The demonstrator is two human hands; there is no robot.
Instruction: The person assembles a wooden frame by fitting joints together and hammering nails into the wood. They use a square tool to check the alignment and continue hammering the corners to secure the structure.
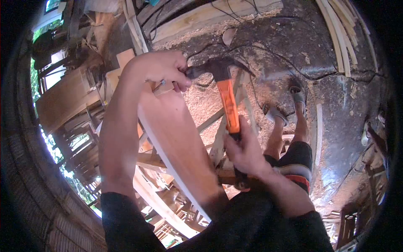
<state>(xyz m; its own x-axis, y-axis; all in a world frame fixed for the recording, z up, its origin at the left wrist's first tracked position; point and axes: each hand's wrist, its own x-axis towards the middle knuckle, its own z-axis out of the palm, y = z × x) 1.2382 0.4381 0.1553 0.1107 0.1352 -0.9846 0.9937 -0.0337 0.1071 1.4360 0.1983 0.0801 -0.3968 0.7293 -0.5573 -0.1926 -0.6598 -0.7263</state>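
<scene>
My right hand (245, 151) is wrapped round the handle of a claw hammer (228, 105), which has an orange and black handle and a dark head. At the far end of a long wooden board (178, 136), my left hand (168, 69) has its fingers curled. Their tips meet the striking face of the hammer head, and anything between them is hidden. A small, thin, shiny piece (158, 86), perhaps a nail, shows just below the left hand at the board's end. The board runs from there back towards my body.
Sawdust and shavings (268, 69) cover the floor, crossed by a black cable (289, 65). Long wood strips (340, 33) lie at upper right. A wide panel (67, 101) leans at left, and timber pieces (163, 206) lie under the board. A person's sandaled feet (277, 115) stand at right.
</scene>
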